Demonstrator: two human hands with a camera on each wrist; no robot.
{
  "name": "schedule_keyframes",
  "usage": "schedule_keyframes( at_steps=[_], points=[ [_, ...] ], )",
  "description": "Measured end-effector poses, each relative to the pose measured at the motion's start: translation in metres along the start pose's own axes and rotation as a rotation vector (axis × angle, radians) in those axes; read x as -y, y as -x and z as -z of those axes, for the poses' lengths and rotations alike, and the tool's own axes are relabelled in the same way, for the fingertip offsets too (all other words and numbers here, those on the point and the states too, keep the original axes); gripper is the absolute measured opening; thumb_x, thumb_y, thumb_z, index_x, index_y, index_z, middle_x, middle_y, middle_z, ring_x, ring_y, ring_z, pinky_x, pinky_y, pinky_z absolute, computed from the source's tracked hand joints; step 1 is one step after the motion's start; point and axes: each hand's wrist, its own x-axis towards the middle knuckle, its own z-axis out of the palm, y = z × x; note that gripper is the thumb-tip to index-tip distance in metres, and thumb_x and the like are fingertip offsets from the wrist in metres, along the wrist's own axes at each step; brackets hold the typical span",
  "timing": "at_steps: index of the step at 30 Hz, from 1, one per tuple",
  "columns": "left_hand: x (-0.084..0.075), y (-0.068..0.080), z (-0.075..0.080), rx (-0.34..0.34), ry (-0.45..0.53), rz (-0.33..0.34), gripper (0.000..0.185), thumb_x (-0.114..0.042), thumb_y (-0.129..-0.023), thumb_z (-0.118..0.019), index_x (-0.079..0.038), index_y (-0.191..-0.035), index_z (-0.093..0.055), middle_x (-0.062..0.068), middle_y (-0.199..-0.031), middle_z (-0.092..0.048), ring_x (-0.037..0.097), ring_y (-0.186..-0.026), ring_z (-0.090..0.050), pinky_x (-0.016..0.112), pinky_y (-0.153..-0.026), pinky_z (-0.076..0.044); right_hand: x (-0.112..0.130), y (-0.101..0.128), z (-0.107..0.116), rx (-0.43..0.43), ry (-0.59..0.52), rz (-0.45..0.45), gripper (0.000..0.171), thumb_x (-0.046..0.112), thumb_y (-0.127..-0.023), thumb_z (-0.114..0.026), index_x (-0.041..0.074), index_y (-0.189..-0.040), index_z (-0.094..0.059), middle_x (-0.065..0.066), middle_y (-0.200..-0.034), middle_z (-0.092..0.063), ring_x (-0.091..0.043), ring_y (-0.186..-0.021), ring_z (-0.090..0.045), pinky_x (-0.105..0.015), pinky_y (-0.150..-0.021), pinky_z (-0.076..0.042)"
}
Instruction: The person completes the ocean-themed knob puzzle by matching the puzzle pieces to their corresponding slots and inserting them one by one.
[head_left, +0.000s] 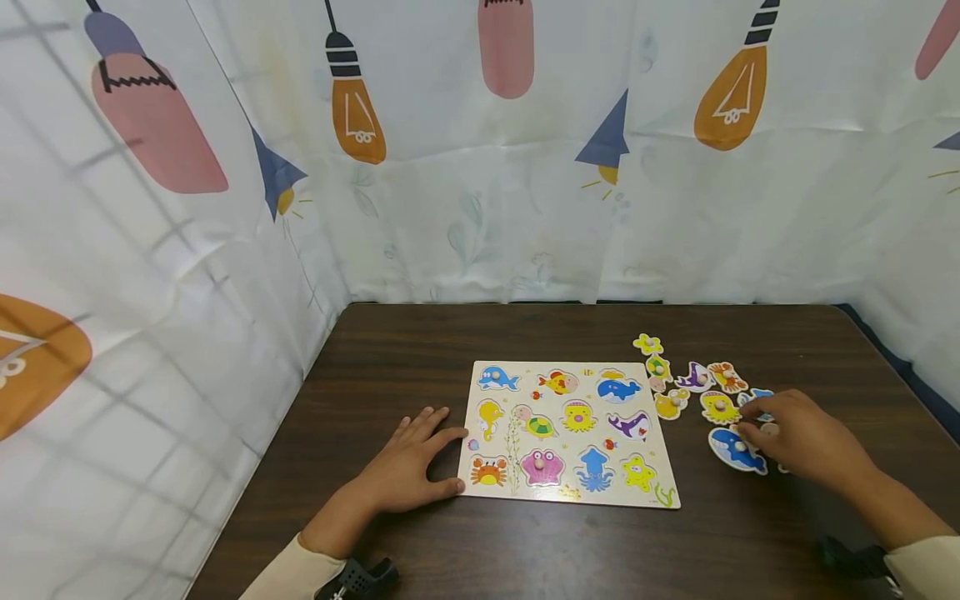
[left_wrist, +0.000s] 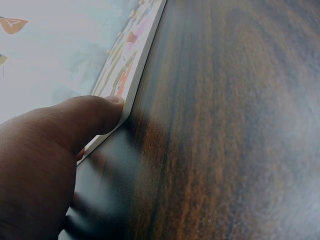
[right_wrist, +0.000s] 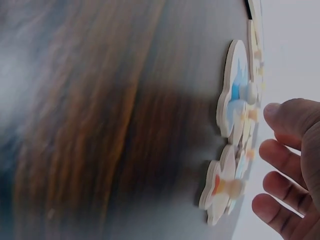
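Note:
A cream peg puzzle board (head_left: 622, 497) with printed sea animals lies flat on the dark table. My left hand (head_left: 397, 471) rests at its left side with fingers spread; in the left wrist view, the thumb (left_wrist: 95, 112) presses the board's corner. To the right of the board, my right hand (head_left: 817, 442) is over a cluster of knobbed wooden pieces, partly hiding some. Its fingers are loosely bent with nothing between them in the right wrist view. Nearest to it are a blue whale piece (head_left: 733, 450) and a yellow octopus piece (head_left: 718, 407).
Beyond these lie a purple piece (head_left: 696, 377), an orange piece (head_left: 727, 377) and a yellow fish piece (head_left: 670, 405). A turtle piece (head_left: 657, 367) and a yellow star piece (head_left: 647, 344) sit by the board's far right corner. A printed white curtain (head_left: 480, 225) surrounds the table.

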Motion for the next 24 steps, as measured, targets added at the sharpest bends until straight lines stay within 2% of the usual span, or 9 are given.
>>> schedule_keyframes(
  at_steps=[4,8,13,16,19,24],
  points=[
    [0.000,-0.001,-0.001,0.001,0.003,-0.002,0.075,-0.069,-0.089,-0.064,-0.031,-0.152,-0.049,0.011,-0.165,-0.029,0.036,-0.154,-0.019,0.061,-0.121,-0.013,-0.007,0.005,0.003,0.012,-0.002,-0.007,0.027,0.031,-0.093,-0.076,0.009,-0.108,-0.076,-0.017,-0.110,-0.069,-0.044,-0.108,-0.055,-0.054,-0.068,-0.053],
    [0.001,0.000,-0.002,0.002,-0.001,0.002,0.076,-0.070,-0.089,-0.063,-0.031,-0.152,-0.048,0.011,-0.166,-0.029,0.036,-0.154,-0.018,0.061,-0.121,-0.012,-0.016,0.009,0.004,0.009,0.021,0.019,0.025,0.028,-0.094,-0.075,0.007,-0.107,-0.077,-0.014,-0.106,-0.071,-0.044,-0.106,-0.057,-0.061,-0.076,-0.050],
    [0.001,0.001,-0.001,-0.003,-0.007,0.011,0.077,-0.070,-0.088,-0.064,-0.030,-0.152,-0.048,0.011,-0.165,-0.029,0.036,-0.154,-0.019,0.061,-0.121,-0.012,-0.025,0.013,0.002,0.004,0.042,0.055,0.023,0.027,-0.091,-0.079,0.006,-0.101,-0.077,-0.001,-0.094,-0.072,-0.034,-0.092,-0.063,-0.057,-0.074,-0.052],
    [0.001,0.000,-0.002,-0.003,-0.012,0.014,0.077,-0.070,-0.089,-0.063,-0.031,-0.153,-0.048,0.010,-0.166,-0.029,0.035,-0.154,-0.018,0.060,-0.121,-0.012,-0.029,0.016,0.000,0.005,0.051,0.059,0.024,0.024,-0.087,-0.082,0.006,-0.102,-0.077,0.002,-0.091,-0.071,-0.024,-0.084,-0.064,-0.048,-0.068,-0.054],
    [0.002,-0.001,-0.003,0.001,-0.014,0.014,0.077,-0.071,-0.089,-0.062,-0.032,-0.153,-0.047,0.010,-0.166,-0.028,0.034,-0.154,-0.017,0.060,-0.122,-0.012,-0.032,0.019,-0.002,0.009,0.054,0.061,0.020,0.020,-0.086,-0.082,0.008,-0.102,-0.077,0.007,-0.088,-0.068,-0.014,-0.077,-0.059,-0.039,-0.062,-0.050],
    [0.002,-0.001,-0.003,0.002,-0.013,0.016,0.077,-0.072,-0.088,-0.062,-0.032,-0.153,-0.048,0.010,-0.166,-0.028,0.035,-0.154,-0.018,0.060,-0.122,-0.012,-0.035,0.022,-0.005,0.005,0.076,0.058,0.012,0.016,-0.086,-0.081,0.013,-0.096,-0.077,0.011,-0.084,-0.064,-0.013,-0.077,-0.055,-0.041,-0.064,-0.047]
  ],
)
